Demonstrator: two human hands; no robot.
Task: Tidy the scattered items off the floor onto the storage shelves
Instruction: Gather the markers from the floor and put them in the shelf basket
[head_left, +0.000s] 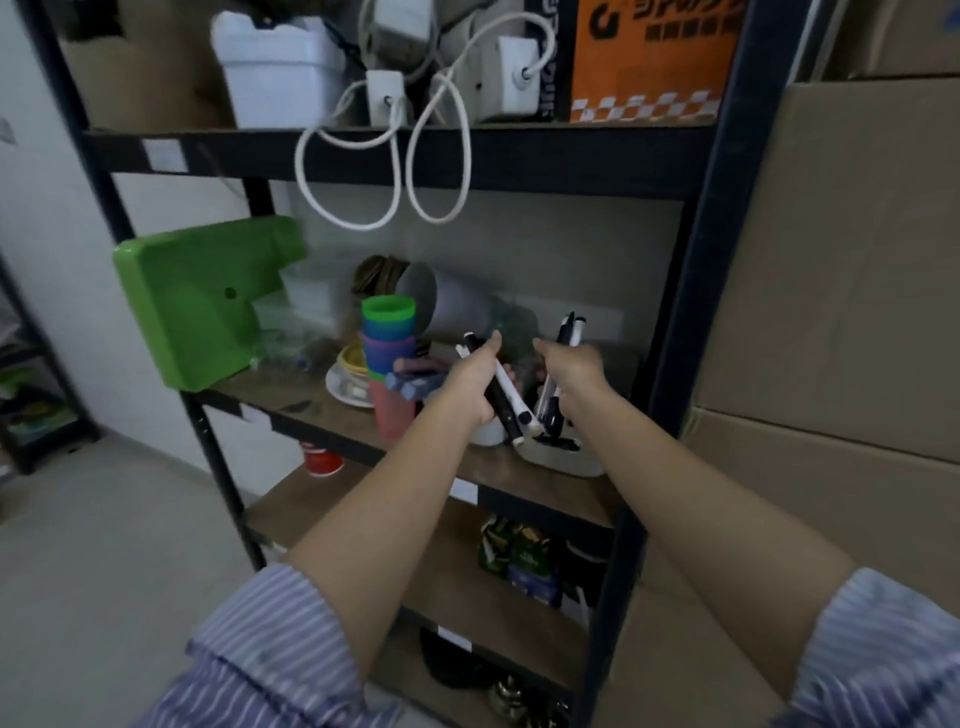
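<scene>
Black and white markers are in both hands above the white holder (563, 457), which stands on the middle board of the storage shelves (524, 475) at the near right, so I judge the task is well along: this load still needs to go down into the holder, and the visible floor (104, 545) at the left shows no scattered items. The left hand (475, 382) is curled tightly around a bundle of markers (506, 400), and the right hand (569, 371) is curled around a second bundle (569, 330), just beside the first.
</scene>
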